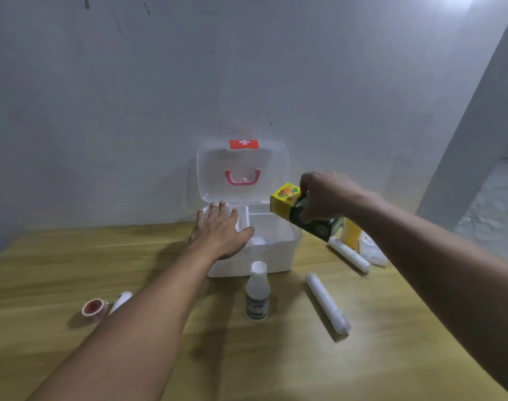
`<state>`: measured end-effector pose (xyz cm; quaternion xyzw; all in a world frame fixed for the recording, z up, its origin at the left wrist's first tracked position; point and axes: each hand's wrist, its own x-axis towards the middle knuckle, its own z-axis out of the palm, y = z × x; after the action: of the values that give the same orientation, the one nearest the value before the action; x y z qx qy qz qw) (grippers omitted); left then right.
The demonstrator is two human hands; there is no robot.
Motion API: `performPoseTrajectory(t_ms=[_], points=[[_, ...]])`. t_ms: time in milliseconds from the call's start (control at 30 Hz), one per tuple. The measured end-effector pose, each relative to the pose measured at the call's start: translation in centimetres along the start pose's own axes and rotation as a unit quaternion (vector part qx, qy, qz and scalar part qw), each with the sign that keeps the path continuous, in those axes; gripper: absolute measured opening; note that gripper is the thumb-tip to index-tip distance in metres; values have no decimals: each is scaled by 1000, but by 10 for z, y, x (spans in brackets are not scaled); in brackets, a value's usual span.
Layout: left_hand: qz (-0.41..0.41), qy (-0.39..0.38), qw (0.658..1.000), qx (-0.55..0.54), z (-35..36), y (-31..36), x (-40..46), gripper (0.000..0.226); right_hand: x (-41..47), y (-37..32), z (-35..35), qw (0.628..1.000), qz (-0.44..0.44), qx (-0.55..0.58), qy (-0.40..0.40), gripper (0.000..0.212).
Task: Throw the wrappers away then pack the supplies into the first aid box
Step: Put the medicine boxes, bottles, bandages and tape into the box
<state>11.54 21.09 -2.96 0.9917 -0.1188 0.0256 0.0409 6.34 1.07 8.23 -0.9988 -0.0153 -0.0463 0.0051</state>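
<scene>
Holding the yellow-green carton [300, 214] tilted over the right side of the first aid box [271, 256] at the table's [391, 357] far edge, the right hand [325, 195] grips it; lower it flat into the compartment. The left hand [221, 230] lies open on the rim, steadying.

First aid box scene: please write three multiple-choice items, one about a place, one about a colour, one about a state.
1. Where does the small white bottle stand?
A. inside the box
B. on the table in front of the box
C. on the lid

2. What colour is the handle on the lid?
A. blue
B. black
C. pink

3. How is the first aid box?
A. open
B. closed
C. upside down

Answers:
1 B, it stands upright on the wooden table, nearer the camera than the box.
2 C, it shows pink through the clear lid.
3 A, the lid stands raised against the wall.
</scene>
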Motion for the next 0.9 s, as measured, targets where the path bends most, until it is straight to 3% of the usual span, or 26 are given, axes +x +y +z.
performPoseTrajectory(t_ms=[233,367,500,600,700,900], points=[[3,7,1000,1,1,-2,-1,76,38,-51,30,989,-108,-87,-49,21],[3,6,1000,-10,1,1,-3,73,54,-61,55,986,-126,-28,-103,40],[-1,6,1000,-16,0,-1,-1,74,65,-54,62,985,-135,35,-97,52],[-2,1,1000,-6,1,-1,-1,75,64,-43,60,987,-134,8,-84,60],[-4,-1,1000,-3,1,0,-2,75,59,-38,62,987,-141,-56,-44,59],[-7,-5,1000,-6,-1,0,-3,75,56,-40,79,991,-113,38,-68,59]])
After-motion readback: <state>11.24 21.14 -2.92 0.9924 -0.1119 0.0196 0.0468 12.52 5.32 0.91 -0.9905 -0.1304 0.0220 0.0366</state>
